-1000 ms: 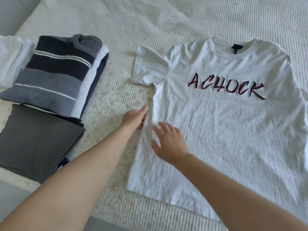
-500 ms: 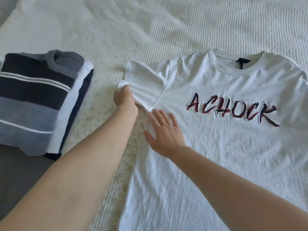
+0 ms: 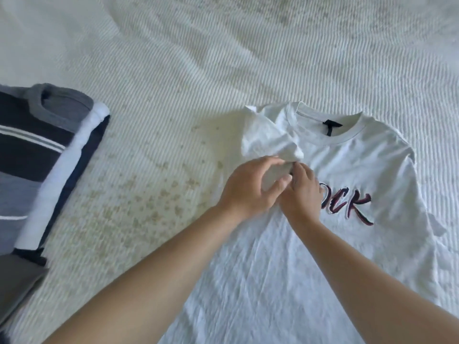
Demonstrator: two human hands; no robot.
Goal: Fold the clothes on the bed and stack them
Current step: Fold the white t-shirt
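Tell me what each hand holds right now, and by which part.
The left hand pinches the folded-in sleeve of the white printed cotton T-shirt at its cuff end. The right hand rests on the shirt's chest beside it; whether it grips cannot be told.

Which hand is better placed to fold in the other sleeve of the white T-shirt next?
Probably the right hand: the unfolded sleeve lies on its side, while the left hand holds the folded sleeve.
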